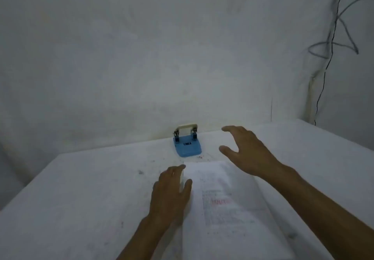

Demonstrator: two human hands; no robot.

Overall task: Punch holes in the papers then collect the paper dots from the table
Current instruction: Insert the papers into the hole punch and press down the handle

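Note:
A blue hole punch [187, 142] with a cream lever stands at the far edge of the white table [81, 189], against the wall. A stack of printed papers [224, 199] lies in front of me, with red print near its middle. My left hand [171, 194] rests at the stack's left edge, thumb on the top sheet and fingers along the side of the stack. My right hand [245, 150] hovers above the table to the right of the punch, fingers spread and empty. Small dark specks lie on the table just in front of the punch.
A white wall [141, 57] rises directly behind the table. Loose cables [332, 43] hang down the wall at the right corner. The table's left edge runs diagonally from the back to the lower left.

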